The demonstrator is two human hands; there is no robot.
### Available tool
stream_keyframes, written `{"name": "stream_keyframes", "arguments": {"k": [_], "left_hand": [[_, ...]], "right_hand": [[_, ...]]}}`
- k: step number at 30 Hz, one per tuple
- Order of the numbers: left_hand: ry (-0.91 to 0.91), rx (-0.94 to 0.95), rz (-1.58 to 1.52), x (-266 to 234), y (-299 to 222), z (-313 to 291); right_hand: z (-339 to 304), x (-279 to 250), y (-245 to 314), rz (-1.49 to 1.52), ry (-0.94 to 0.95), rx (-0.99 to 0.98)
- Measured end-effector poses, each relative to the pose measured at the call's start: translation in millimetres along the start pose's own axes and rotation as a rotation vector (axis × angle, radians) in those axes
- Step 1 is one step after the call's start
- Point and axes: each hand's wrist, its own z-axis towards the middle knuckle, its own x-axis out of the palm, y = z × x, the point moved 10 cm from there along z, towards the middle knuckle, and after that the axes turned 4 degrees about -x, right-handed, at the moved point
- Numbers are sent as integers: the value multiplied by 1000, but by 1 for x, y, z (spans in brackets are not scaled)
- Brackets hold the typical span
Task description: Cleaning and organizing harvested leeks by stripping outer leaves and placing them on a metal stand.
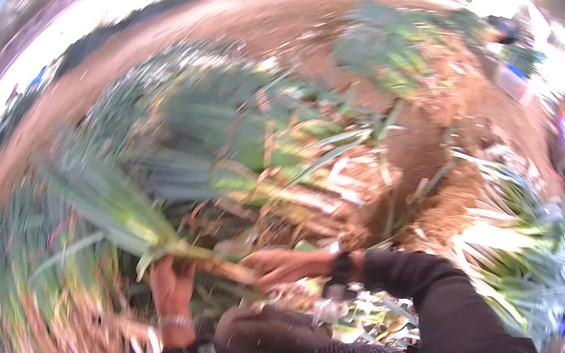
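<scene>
Your left hand [173, 292] grips a blurred leek [138, 223], green leaves fanning left, pale muddy stalk, right hand [285, 266] fingers pinching its root end.

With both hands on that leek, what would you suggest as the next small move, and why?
Probably strip the loose outer skin off the pale stalk end. The left hand grips the leek from below while the right hand pinches its stalk end, and trimmed leeks lie piled to the right.
</scene>
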Motion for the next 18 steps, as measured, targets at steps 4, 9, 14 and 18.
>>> {"name": "stream_keyframes", "arguments": {"k": [4, 9, 14, 18], "left_hand": [[67, -77, -129, 7, 11, 6], [90, -60, -210, 33, -1, -4], [193, 54, -230, 43, -30, -15], [168, 86, -279, 37, -48, -17]], "right_hand": [[52, -9, 40, -66, -304, -39], [77, -28, 63, 95, -559, -254], [89, -18, 99, -313, -590, -464], [91, -1, 98, -312, -522, -543]]}}
